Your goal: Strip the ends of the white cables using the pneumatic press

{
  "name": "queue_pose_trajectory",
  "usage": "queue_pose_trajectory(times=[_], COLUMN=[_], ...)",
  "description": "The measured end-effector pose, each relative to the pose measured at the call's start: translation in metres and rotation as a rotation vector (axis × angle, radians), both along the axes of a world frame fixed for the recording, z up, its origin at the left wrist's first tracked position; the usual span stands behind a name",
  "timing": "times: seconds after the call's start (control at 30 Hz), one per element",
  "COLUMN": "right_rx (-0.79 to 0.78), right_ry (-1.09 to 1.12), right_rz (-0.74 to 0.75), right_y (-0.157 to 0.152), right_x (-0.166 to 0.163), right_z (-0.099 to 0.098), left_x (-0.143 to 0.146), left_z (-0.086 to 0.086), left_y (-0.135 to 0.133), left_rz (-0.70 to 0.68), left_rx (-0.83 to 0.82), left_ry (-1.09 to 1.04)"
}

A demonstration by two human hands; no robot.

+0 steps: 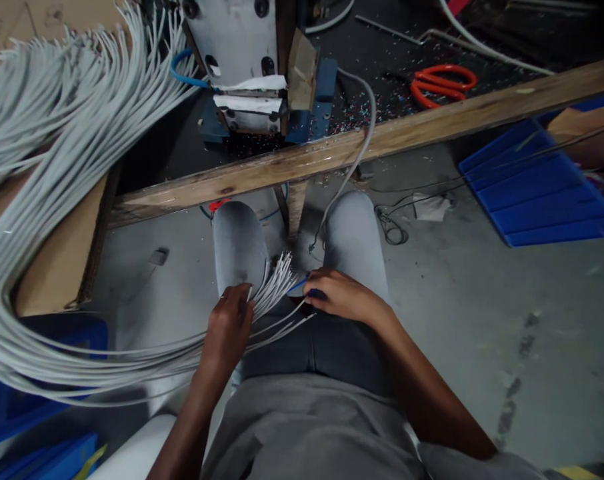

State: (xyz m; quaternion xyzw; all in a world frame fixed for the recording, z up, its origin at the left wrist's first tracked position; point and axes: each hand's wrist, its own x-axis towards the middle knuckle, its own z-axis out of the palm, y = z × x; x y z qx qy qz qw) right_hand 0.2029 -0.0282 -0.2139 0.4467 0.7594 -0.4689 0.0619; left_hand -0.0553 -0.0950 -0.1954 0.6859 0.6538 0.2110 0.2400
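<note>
I am seated, my grey-trousered knees under a workbench. My left hand (228, 327) is closed round a bundle of thin white cables (275, 283) whose cut ends fan out over my lap. The rest of the long white cable bundle (47, 167) loops away left and up over a cardboard sheet. My right hand (339, 293) rests on my right thigh just beside the cable ends, fingers curled on a small blue object (316, 292) I cannot make out.
A wooden beam (432, 123) edges the bench, which carries a grey and blue machine (262, 67), orange-handled scissors (442, 83) and scattered wire scraps. A grey cord (355, 160) hangs down. A blue crate (537, 187) lies right on the concrete floor; blue bins (37, 413) sit lower left.
</note>
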Motion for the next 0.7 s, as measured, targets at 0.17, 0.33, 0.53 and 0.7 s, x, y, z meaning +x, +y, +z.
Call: queue_pose_trajectory(times=[0.17,0.33,0.53,0.7], right_rx=[0.222,0.331,0.323,0.401], right_ry=[0.0,0.082,-0.053,-0.055], right_rz=[-0.076,0.115,0.276,0.292], right_y=[0.012,0.019,0.022,0.033], right_x=[-0.018,-0.036,-0.043,-0.026], right_z=[0.003,-0.005,-0.009,-0.002], left_x=[-0.001,0.003,0.004,-0.021], left_z=[-0.002,0.006,0.034,0.064], left_y=[-0.001,-0.003,-0.007,-0.018], left_rz=[-0.028,-0.064,-0.18,-0.324], left_rx=[-0.005,-0.057,-0.398,-0.177], left_ry=[0.097,0.224,0.577,0.594])
